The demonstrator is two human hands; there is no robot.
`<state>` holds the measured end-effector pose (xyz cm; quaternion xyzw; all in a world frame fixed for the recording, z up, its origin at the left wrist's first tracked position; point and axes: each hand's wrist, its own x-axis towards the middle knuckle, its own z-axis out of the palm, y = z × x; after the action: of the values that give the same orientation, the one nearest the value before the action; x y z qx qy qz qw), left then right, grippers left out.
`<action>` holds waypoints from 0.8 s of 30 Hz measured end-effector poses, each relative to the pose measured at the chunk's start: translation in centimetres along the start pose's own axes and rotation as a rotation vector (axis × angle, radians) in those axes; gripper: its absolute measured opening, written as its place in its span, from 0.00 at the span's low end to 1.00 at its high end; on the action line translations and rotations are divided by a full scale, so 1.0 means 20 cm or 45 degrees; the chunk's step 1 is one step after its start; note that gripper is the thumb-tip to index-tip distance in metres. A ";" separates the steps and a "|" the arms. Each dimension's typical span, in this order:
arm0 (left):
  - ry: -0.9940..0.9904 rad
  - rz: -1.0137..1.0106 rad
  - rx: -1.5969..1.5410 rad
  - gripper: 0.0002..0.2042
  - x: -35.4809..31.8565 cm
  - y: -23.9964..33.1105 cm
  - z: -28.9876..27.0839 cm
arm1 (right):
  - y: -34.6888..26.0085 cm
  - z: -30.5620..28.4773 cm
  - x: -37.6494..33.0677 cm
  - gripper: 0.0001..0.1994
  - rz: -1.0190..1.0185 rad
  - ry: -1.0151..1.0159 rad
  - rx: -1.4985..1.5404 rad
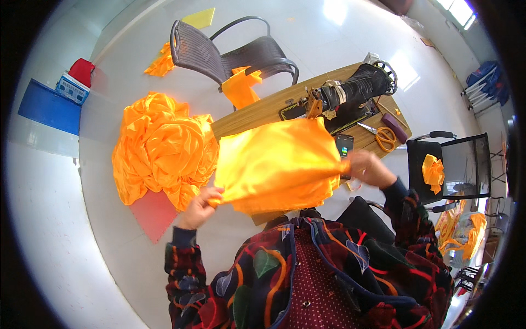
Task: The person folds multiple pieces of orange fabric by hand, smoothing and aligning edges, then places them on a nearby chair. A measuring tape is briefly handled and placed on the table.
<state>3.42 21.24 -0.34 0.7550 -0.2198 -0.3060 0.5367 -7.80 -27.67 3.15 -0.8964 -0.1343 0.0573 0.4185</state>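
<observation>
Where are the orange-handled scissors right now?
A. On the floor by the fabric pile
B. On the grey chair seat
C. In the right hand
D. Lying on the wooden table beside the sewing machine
D: the scissors lie on the wooden table just right of the sewing machine, while both the left hand and the right hand grip the orange fabric.

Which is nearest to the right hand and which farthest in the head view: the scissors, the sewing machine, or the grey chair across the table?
From the right hand:
1. Scissors, on the table just beyond the hand.
2. Sewing machine, farther back on the table.
3. Grey chair, across the table, toward the left.
</observation>
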 end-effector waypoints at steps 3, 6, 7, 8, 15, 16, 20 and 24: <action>-0.172 -0.303 0.255 0.13 -0.03 -0.26 0.09 | 0.11 0.21 -0.19 0.05 0.320 -0.260 0.022; 0.140 -0.541 -0.041 0.17 0.07 -0.54 0.12 | 0.25 0.30 -0.22 0.06 0.481 -0.006 0.144; 0.332 -0.616 -0.243 0.19 0.14 -0.61 0.12 | 0.29 0.33 -0.22 0.06 0.557 0.069 0.156; 0.456 -0.521 -0.190 0.22 0.21 -0.68 0.13 | 0.34 0.33 -0.18 0.10 0.522 0.016 0.069; 0.523 -0.383 -0.702 0.30 0.55 -0.83 0.25 | 0.54 0.47 0.15 0.29 0.773 0.329 -0.086; 0.509 -0.410 -0.760 0.29 0.56 -0.81 0.27 | 0.54 0.48 0.18 0.28 0.830 0.271 -0.050; 0.548 -0.335 -0.734 0.24 0.55 -0.70 0.32 | 0.51 0.51 0.27 0.28 0.949 0.178 0.018; 0.699 -0.359 -0.389 0.20 0.51 -0.55 0.36 | 0.49 0.53 0.29 0.28 0.930 0.021 0.068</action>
<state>5.66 13.19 -14.73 0.7430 0.0876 -0.1920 0.6352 -2.68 -24.31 -11.14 -0.8744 0.1997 0.1993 0.3947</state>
